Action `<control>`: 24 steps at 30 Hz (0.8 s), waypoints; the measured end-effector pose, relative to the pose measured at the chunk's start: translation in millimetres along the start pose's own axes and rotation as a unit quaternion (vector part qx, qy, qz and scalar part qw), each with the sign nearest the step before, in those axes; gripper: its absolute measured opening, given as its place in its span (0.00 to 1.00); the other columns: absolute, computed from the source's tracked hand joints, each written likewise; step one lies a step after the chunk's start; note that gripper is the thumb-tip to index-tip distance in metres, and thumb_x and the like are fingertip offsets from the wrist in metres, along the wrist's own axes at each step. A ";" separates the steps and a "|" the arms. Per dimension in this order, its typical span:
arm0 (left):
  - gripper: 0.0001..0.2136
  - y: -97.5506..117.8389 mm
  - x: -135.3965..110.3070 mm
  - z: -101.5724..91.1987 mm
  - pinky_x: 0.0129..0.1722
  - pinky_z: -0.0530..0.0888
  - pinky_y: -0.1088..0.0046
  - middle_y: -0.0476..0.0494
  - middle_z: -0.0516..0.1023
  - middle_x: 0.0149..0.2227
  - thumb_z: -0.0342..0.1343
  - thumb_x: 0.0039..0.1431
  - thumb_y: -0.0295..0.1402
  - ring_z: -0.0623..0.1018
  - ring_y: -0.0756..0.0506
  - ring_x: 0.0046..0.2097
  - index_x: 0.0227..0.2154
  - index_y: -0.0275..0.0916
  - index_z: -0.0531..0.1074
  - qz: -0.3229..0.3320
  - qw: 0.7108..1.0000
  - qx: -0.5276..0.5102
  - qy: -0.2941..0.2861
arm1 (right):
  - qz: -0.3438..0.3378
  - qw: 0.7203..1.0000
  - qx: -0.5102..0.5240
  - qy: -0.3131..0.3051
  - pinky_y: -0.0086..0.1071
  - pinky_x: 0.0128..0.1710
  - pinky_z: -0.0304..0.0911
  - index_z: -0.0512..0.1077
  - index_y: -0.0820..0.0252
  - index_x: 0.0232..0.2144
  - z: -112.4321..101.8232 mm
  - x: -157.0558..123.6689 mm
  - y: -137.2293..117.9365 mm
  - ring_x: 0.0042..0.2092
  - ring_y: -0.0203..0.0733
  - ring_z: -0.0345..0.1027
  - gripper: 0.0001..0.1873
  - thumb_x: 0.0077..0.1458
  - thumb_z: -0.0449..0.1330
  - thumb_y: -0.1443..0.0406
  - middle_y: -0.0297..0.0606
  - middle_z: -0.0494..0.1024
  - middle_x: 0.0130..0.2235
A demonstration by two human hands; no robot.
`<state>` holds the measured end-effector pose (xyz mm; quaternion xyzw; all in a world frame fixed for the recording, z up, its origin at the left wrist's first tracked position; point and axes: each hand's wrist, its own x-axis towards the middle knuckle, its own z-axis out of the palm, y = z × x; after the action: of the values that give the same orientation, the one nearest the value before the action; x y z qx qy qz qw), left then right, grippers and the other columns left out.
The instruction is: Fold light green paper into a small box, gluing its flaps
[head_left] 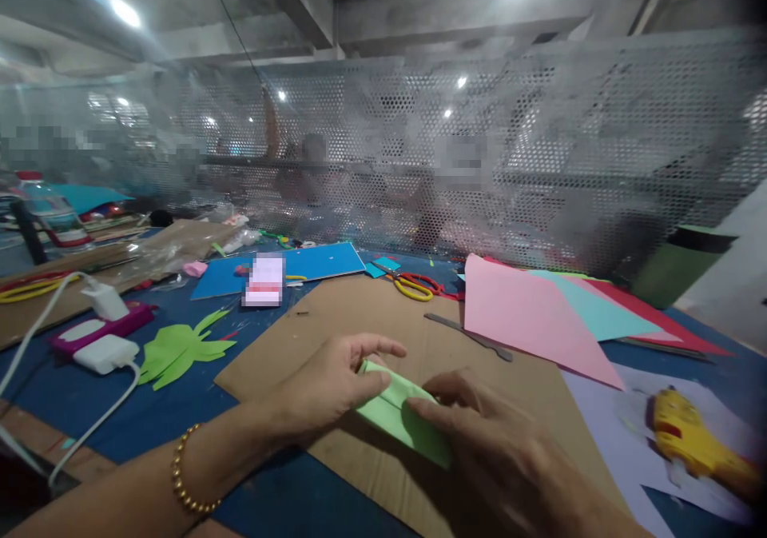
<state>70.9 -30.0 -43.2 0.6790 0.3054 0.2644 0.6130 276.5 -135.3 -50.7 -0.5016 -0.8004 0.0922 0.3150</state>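
Between my two hands is a folded piece of light green paper [407,418], held just above a brown cardboard sheet [335,322]. My left hand [341,374] grips its upper left end, thumb on top and index finger stretched out past the edge. My right hand [479,418] has its thumb on the paper's right part, with the other fingers curled behind and partly hidden. A fold line runs along the paper. Beyond the hands, a dark flat metal strip [470,336] lies on the cardboard.
Left lie green paper cutouts [183,350] and a purple power strip [105,330] with white chargers and cords. Scissors [413,286], a blue board [323,260] and pink paper [527,314] lie farther back. A yellow glue gun [689,430] is at right. A perforated metal screen [383,154] stands behind.
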 end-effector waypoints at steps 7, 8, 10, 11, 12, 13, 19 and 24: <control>0.18 -0.3 -2.6 2.9 0.34 0.67 0.75 0.46 0.77 0.36 0.53 0.61 0.31 0.72 0.49 0.33 0.54 0.42 0.73 0.105 0.974 0.187 0.077 | 0.143 0.982 0.122 0.034 0.42 0.48 0.66 0.70 0.50 0.57 -7.8 0.8 14.8 0.51 0.52 0.70 0.22 0.62 0.55 0.54 0.45 0.76 0.51; 0.18 -1.6 -3.1 3.4 0.34 0.66 0.75 0.46 0.77 0.36 0.52 0.62 0.32 0.72 0.49 0.33 0.54 0.43 0.72 0.107 0.973 0.189 0.072 | 0.153 0.980 0.124 0.018 0.41 0.48 0.66 0.72 0.51 0.54 -5.4 2.4 15.3 0.50 0.51 0.70 0.20 0.63 0.54 0.53 0.44 0.77 0.49; 0.17 -3.3 -4.3 4.0 0.34 0.66 0.75 0.47 0.77 0.37 0.52 0.63 0.33 0.72 0.49 0.33 0.54 0.43 0.73 0.112 0.974 0.189 0.055 | 0.151 0.981 0.120 -0.021 0.36 0.43 0.65 0.75 0.56 0.43 -1.2 6.6 14.1 0.42 0.46 0.71 0.19 0.65 0.52 0.52 0.42 0.79 0.41; 0.17 -3.4 -5.1 4.1 0.34 0.66 0.75 0.47 0.78 0.37 0.52 0.63 0.33 0.72 0.49 0.33 0.53 0.43 0.73 0.114 0.974 0.188 0.049 | 0.146 0.982 0.117 -0.034 0.34 0.38 0.64 0.75 0.57 0.37 0.2 8.8 13.1 0.38 0.43 0.70 0.19 0.65 0.51 0.52 0.40 0.78 0.36; 0.17 -3.1 -5.9 4.2 0.34 0.66 0.75 0.47 0.77 0.37 0.53 0.63 0.33 0.72 0.49 0.34 0.53 0.43 0.73 0.116 0.974 0.190 0.045 | 0.142 0.982 0.119 -0.039 0.32 0.34 0.63 0.73 0.59 0.32 1.1 10.7 12.2 0.34 0.40 0.67 0.20 0.65 0.50 0.52 0.38 0.76 0.32; 0.16 -2.3 -6.6 4.4 0.34 0.66 0.75 0.47 0.77 0.36 0.53 0.63 0.33 0.72 0.49 0.34 0.52 0.43 0.74 0.117 0.973 0.193 0.042 | 0.143 0.981 0.127 -0.039 0.31 0.31 0.60 0.72 0.59 0.29 1.3 12.3 11.6 0.31 0.39 0.65 0.21 0.65 0.50 0.51 0.36 0.73 0.29; 0.16 1.1 -7.6 8.6 0.33 0.65 0.75 0.47 0.78 0.35 0.52 0.63 0.33 0.71 0.49 0.32 0.51 0.41 0.75 0.120 0.976 0.179 0.036 | 0.179 0.961 0.207 -0.034 0.29 0.28 0.57 0.72 0.61 0.26 -0.7 13.5 18.1 0.29 0.37 0.62 0.22 0.60 0.56 0.49 0.33 0.68 0.25; 0.15 -4.5 -4.4 11.6 0.34 0.66 0.75 0.45 0.79 0.38 0.53 0.62 0.34 0.72 0.49 0.33 0.50 0.41 0.76 0.113 0.982 0.146 0.036 | 0.186 0.964 0.191 0.007 0.30 0.28 0.56 0.73 0.61 0.23 -0.9 13.2 22.8 0.28 0.37 0.62 0.22 0.58 0.58 0.50 0.34 0.68 0.24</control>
<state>76.1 -40.7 -48.8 0.7816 0.2839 0.3092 0.4615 290.0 -113.1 -55.1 -0.5728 -0.6582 0.2974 0.3876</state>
